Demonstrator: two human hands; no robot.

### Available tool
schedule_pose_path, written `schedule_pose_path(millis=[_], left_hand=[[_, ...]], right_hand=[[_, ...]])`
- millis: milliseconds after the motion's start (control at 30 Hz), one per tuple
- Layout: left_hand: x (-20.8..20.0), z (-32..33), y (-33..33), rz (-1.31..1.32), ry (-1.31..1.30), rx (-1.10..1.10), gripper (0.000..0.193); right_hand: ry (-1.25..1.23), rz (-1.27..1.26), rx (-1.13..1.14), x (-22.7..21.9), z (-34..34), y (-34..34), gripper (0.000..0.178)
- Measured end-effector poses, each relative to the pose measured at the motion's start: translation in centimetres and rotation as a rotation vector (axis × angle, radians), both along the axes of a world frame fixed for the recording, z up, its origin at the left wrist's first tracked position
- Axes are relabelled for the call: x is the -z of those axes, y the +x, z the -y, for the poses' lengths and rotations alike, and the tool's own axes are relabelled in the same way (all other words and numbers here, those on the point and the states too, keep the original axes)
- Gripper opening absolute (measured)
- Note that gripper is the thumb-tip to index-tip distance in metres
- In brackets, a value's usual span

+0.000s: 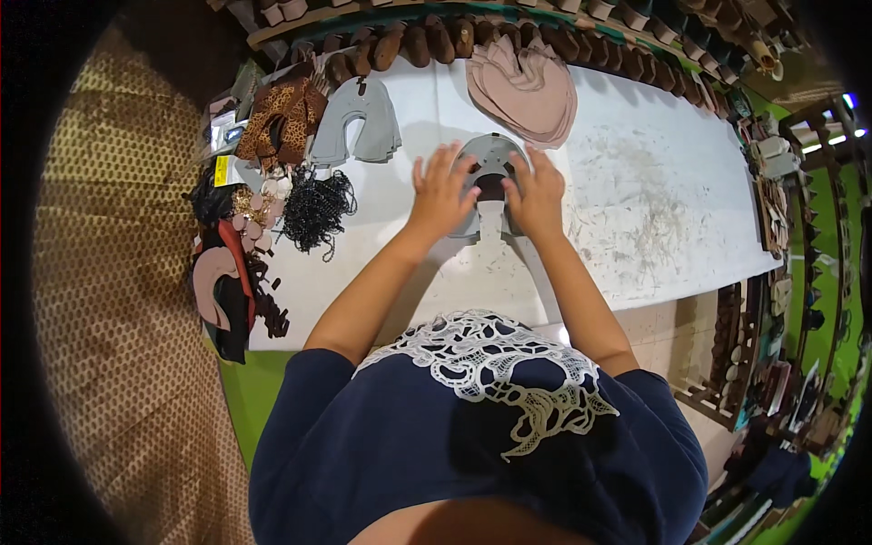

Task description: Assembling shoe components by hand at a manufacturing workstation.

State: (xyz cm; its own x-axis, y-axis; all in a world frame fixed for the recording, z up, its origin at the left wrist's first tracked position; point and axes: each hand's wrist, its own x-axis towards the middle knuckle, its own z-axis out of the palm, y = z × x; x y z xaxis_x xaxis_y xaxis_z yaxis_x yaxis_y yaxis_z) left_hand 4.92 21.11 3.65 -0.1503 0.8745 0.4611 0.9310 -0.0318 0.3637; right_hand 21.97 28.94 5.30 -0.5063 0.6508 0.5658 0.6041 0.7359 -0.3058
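- White surface spreads in front of the person, and near its middle lies a grey arch-shaped piece, its gap facing the person.
- Both forearms reach forward; left hand is at the left side of this piece and right hand at the right side, palms down.
- Fingers of both hands are spread and a little bent, thumbs pointing inward to the gap; I cannot tell whether they grip the edges or only rest on them.
- Inside the arch shows a dark brown patch.
- Just beyond the piece, a little to the right, is a pink stack of flat shapes.
- To the left are a stack of grey arches, leopard-print pieces and a black tangled heap.
- Row of brown shoe forms closes the far edge.
- Hands cover both sides of the grey piece, so its outline is partly hidden.
- Small items at the left edge overlap and are hard to separate; shelves at the right bend and are cut by the dark rim.
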Motion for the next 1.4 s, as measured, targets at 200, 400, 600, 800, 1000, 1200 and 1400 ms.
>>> schedule_pose_path(millis=[200,400,600,800,1000,1200,1400], left_hand=[[1.6,-1.0,1.5,-0.177,-0.152,0.11,0.067],[1.9,-1.6,1.9,-0.188,-0.165,0.045,0.064],[1.2,-0.4,-1.3,0.123,-0.214,0.292,0.06],[0.1,3.6,-11.6,0.097,-0.115,-0.133,0.028],[0.0,4.8,-21.7,-0.329,-0.153,-0.409,0.023],[-0.6,3.8,-24.6,-0.453,-0.275,-0.224,0.019],[-0.5,3.5,-26.0,-0.44,-0.249,-0.104,0.008]], right_hand=[[-0.177,0.291,-0.087,2.6,0.6,-0.7,0.06],[-0.226,0.344,-0.034,3.1,-0.1,-1.4,0.06],[-0.183,0.25,-0.008,1.4,0.6,-1.7,0.049],[-0.084,0.051,-0.116,-2.5,2.3,-6.1,0.029],[-0.053,0.271,-0.361,0.1,2.2,-14.3,0.019],[-0.045,0.358,-0.31,1.7,1.3,-20.6,0.02],[-0.018,0.509,-0.275,2.2,0.3,-22.9,0.018]])
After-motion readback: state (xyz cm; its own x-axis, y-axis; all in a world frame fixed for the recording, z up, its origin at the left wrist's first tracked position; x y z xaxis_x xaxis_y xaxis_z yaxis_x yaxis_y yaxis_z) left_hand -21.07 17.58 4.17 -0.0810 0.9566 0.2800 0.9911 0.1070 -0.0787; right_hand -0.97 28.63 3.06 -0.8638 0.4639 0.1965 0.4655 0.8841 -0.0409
